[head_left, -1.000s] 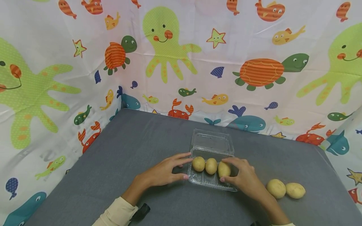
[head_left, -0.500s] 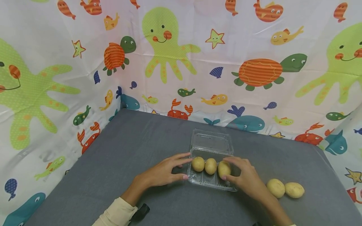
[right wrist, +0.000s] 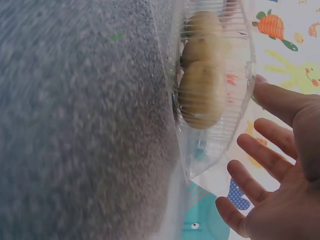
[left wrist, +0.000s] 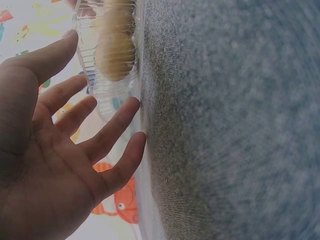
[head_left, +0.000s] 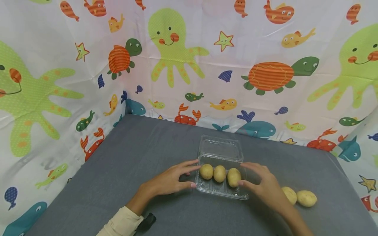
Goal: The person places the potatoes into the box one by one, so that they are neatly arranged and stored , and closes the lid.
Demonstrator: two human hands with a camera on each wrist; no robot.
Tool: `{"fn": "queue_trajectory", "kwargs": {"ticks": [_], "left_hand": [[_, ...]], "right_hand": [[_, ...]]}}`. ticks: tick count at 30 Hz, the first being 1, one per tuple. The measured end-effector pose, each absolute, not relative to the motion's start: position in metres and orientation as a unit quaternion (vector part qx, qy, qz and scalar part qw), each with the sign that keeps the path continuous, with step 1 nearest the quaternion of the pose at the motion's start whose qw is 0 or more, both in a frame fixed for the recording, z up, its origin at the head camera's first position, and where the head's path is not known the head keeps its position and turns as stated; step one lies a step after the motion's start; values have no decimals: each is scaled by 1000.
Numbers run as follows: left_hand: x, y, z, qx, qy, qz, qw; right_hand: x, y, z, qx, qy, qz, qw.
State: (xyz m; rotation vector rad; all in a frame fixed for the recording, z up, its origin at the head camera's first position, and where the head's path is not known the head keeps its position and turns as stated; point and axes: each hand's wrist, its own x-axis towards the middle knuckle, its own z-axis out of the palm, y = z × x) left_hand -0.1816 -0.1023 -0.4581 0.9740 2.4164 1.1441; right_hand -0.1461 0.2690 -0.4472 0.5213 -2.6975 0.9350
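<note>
A clear plastic clamshell container [head_left: 221, 194] lies with its lid [head_left: 220, 149] folded back, away from me. In its base sit three potatoes in a row: left [head_left: 206, 171], middle [head_left: 219, 173] and right [head_left: 234, 177]. My left hand [head_left: 169, 178] has its fingers spread, with thumb and fingertips at the container's left edge. At the right edge is my right hand [head_left: 262, 185], fingers extended and holding nothing. The right wrist view shows its thumb [right wrist: 272, 97] by the ribbed wall, the other fingers apart from it.
Two more potatoes, one [head_left: 290, 194] partly behind my right forearm and another [head_left: 307, 198] beside it, lie on the grey tabletop [head_left: 153, 141]. A curtain [head_left: 189, 65] printed with sea animals borders the table at the back and sides.
My right hand has let go of the right potato and drawn back rightward to the container's edge. That potato stays in the container. The left hand keeps its place.
</note>
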Motion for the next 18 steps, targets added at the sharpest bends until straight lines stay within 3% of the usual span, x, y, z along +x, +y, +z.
{"fn": "queue_trajectory", "kwargs": {"ticks": [18], "left_hand": [[-181, -103, -456, 333, 841, 397, 153]], "right_hand": [[-130, 297, -430, 116, -935, 320, 104]]}}
